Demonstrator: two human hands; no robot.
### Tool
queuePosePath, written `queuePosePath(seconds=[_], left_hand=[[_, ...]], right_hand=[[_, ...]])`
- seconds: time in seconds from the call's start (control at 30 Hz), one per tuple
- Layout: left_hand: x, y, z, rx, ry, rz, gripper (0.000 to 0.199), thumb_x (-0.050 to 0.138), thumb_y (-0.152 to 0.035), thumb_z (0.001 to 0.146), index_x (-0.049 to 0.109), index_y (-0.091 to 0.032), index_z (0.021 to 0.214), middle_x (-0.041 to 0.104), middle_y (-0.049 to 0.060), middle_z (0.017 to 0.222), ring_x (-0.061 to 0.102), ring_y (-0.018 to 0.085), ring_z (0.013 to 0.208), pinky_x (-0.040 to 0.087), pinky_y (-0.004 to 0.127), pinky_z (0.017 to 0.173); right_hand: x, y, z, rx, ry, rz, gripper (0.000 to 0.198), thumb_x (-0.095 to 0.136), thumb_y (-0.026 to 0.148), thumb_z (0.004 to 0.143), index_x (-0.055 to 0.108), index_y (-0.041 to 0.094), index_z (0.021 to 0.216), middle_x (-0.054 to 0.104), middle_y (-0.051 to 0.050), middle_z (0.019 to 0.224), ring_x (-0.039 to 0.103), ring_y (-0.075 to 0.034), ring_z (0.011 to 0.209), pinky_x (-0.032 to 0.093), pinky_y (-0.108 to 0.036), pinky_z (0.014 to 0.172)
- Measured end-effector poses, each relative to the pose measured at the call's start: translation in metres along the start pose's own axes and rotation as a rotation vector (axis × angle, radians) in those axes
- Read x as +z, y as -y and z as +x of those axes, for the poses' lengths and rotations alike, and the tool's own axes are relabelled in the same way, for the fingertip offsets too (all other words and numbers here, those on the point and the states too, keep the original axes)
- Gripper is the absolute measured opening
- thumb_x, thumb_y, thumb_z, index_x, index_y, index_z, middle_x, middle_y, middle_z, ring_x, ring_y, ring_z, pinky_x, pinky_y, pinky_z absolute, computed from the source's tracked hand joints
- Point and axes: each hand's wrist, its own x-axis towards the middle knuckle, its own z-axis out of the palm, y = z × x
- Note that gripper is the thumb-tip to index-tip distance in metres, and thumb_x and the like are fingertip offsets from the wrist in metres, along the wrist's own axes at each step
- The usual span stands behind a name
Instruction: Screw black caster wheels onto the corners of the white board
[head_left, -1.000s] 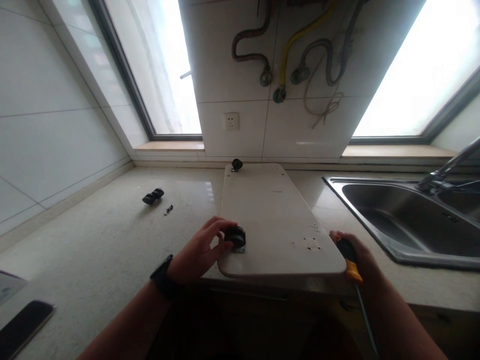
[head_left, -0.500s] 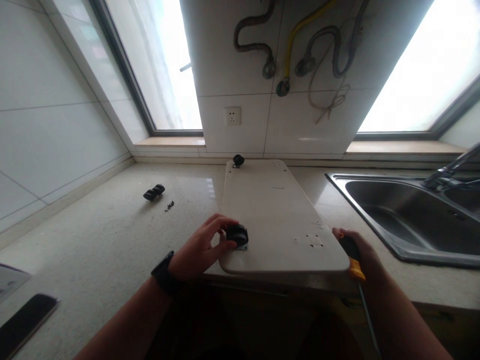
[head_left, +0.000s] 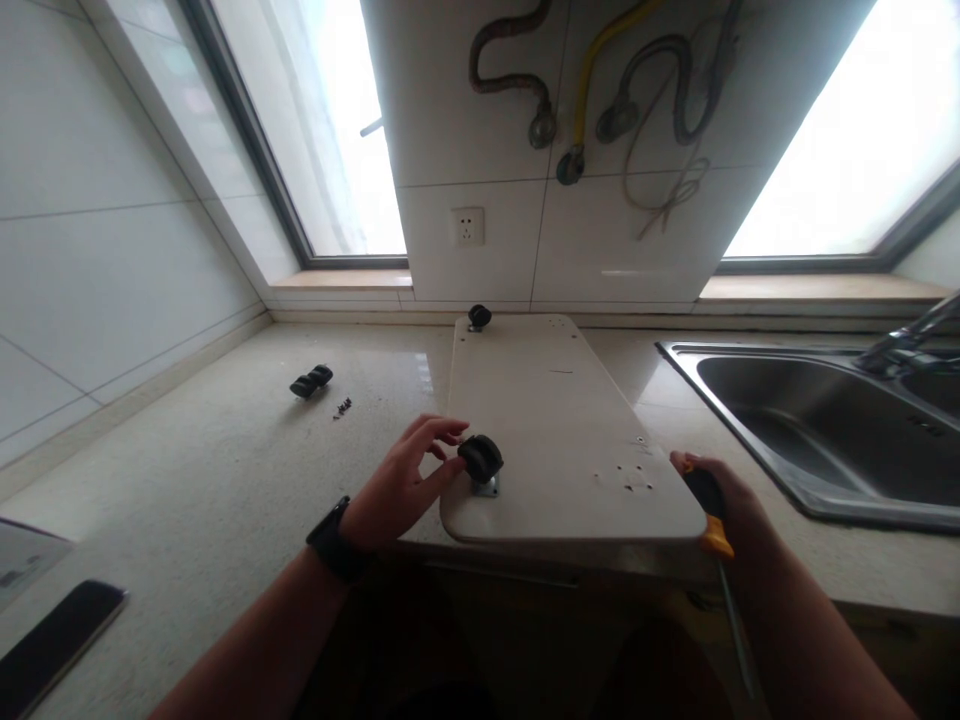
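Note:
A white board (head_left: 540, 410) with rounded corners and screw holes lies flat on the countertop. At its near left corner stands a black twin-wheel caster (head_left: 481, 458) on a metal plate. My left hand (head_left: 405, 475) is at this caster's left side, fingers curved and apart, the thumb tip against or very close to the wheel. To the right of the board, my right hand (head_left: 724, 500) is closed around a screwdriver (head_left: 718, 535) with a black and orange handle, its shaft pointing down past the counter edge. Another caster (head_left: 479, 318) sits at the board's far left corner.
Two loose casters (head_left: 311, 380) and several small screws (head_left: 343, 408) lie on the countertop (head_left: 225, 450) to the left. A phone (head_left: 60, 645) is at the lower left. The steel sink (head_left: 780, 420) is on the right. Hoses (head_left: 510, 90) hang on the tiled wall.
The near caster's wheel has swivelled, and more of its metal plate shows. My left hand's fingers have loosened from around it. My right hand keeps the screwdriver; the view has shifted slightly.

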Motion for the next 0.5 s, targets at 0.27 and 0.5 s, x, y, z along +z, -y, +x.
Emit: queuePosePath(seconds=[0.27, 0.5], left_hand=[[0.008, -0.01, 0.0, 0.004, 0.007, 0.032, 0.028, 0.059, -0.023, 0.097, 0.064, -0.027, 0.125, 0.066, 0.006, 0.119, 0.062, 0.021, 0.108, 0.05, 0.041, 0.097], [0.011, -0.009, -0.002, -0.049, 0.048, 0.042, 0.041, 0.068, -0.03, 0.093, 0.06, -0.031, 0.134, 0.066, 0.007, 0.126, 0.06, 0.025, 0.115, 0.047, 0.046, 0.103]], right_hand=[[-0.001, -0.001, 0.002, 0.019, 0.01, -0.001, 0.02, 0.069, 0.041, 0.078, 0.06, 0.025, 0.071, 0.054, 0.0, 0.061, 0.052, -0.016, 0.053, 0.048, -0.029, 0.05], [0.002, 0.0, 0.001, 0.011, -0.029, 0.005, 0.019, 0.069, 0.039, 0.077, 0.061, 0.025, 0.07, 0.053, 0.001, 0.06, 0.05, -0.015, 0.051, 0.047, -0.028, 0.048]])
